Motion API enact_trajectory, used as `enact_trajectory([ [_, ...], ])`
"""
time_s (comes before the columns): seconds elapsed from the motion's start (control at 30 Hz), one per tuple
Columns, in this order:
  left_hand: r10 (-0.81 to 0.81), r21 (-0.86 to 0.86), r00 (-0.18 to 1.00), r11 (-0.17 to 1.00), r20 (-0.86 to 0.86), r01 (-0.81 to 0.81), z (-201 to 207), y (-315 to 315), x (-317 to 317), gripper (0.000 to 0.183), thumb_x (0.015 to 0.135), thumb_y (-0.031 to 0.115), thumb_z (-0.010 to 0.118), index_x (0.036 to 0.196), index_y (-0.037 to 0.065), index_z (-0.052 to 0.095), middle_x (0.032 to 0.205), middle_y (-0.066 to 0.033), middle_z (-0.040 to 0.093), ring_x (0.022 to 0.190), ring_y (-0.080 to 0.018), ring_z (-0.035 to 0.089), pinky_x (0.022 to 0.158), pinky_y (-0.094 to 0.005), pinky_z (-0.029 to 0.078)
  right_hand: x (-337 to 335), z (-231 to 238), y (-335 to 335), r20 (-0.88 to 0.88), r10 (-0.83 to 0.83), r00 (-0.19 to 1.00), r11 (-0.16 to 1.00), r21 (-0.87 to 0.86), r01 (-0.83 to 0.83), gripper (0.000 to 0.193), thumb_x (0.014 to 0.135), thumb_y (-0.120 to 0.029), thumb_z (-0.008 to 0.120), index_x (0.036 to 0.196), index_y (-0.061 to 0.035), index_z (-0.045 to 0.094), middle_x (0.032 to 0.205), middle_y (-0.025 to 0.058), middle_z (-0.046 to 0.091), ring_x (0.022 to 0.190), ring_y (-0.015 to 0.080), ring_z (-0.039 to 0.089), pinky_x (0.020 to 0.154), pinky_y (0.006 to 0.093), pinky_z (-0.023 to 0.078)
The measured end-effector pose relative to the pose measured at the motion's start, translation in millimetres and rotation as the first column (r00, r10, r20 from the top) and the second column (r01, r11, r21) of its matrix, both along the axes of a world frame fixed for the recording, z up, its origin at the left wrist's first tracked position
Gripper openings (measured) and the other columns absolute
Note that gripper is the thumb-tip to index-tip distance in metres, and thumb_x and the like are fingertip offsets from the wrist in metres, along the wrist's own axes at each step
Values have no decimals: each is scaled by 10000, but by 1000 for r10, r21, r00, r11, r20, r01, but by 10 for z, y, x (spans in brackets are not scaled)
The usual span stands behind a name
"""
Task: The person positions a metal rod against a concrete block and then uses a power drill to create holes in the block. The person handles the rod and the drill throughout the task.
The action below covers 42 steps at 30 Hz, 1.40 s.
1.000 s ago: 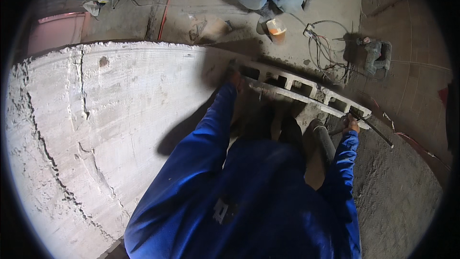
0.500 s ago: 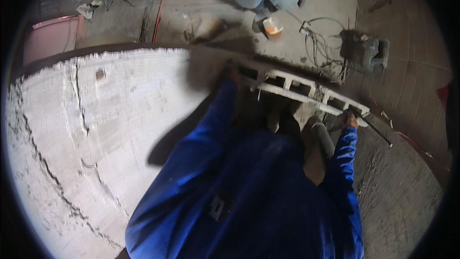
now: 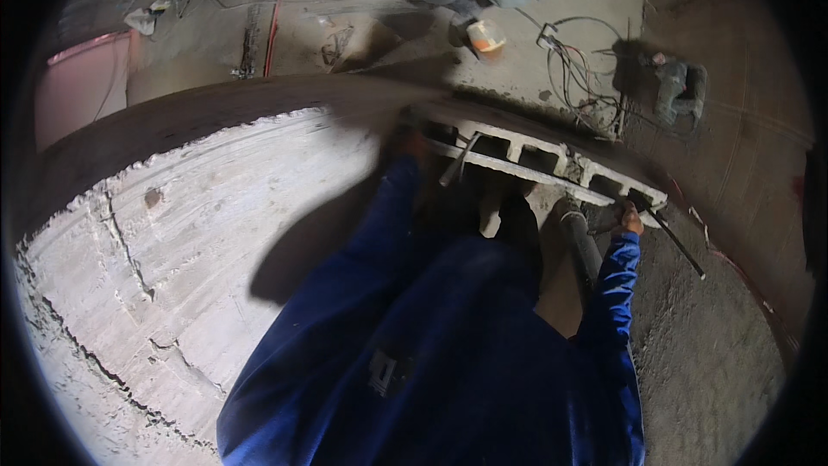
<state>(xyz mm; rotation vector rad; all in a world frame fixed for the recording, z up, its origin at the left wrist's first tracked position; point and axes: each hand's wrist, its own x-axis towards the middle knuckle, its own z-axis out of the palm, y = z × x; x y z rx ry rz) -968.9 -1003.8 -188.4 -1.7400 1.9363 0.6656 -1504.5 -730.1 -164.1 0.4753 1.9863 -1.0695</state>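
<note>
"Where was the left hand [image 3: 412,147]?"

"At the left end of the hollow-block row [image 3: 528,170]; too dark to tell its grip."

"The row's long axis?"

"It ran between both hands, slanting downward rightward."

"The right hand [image 3: 632,218]?"

"Curled onto the right end, beside a dark rod [image 3: 684,252]."
</note>
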Motion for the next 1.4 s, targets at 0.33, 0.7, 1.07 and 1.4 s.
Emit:
enact_trajectory([
  [0.33,-240,-195,958,958,-159,208,1429,1012,-876,287,882,323,542,970,73,651,857,-124,648,774,-338,627,713,-471,498,382,364,-218,-45,-262,964,962,-88,258,115,773,-84,707,761,19,660,633,80,616,457,157,538,372,280,356],
  [0.7,-780,-614,407,626,-476,481,1091,1280,-3031,304,798,192,635,1080,81,610,1017,-83,566,944,-274,517,803,-419,404,477,615,-299,-126,-302,945,947,-151,283,126,778,-29,696,707,12,601,615,91,598,449,152,535,386,285,417],
  [1.07,-754,-506,357,642,-551,576,861,1158,-3042,288,750,144,590,1026,64,571,895,-104,567,832,-273,608,666,-396,519,1592,948,208,-668,60,741,996,-4,-85,195,903,-180,603,919,15,598,727,80,574,653,238,571,608,340,461],
  [1.4,-658,-383,456,736,-599,559,778,1270,-3021,282,773,210,602,1018,78,556,919,-119,602,837,-287,626,675,-424,502,624,753,-126,-583,808,-82,376,619,-690,251,845,-170,636,1058,-38,634,1132,167,603,1023,358,561,872,425,444],
])
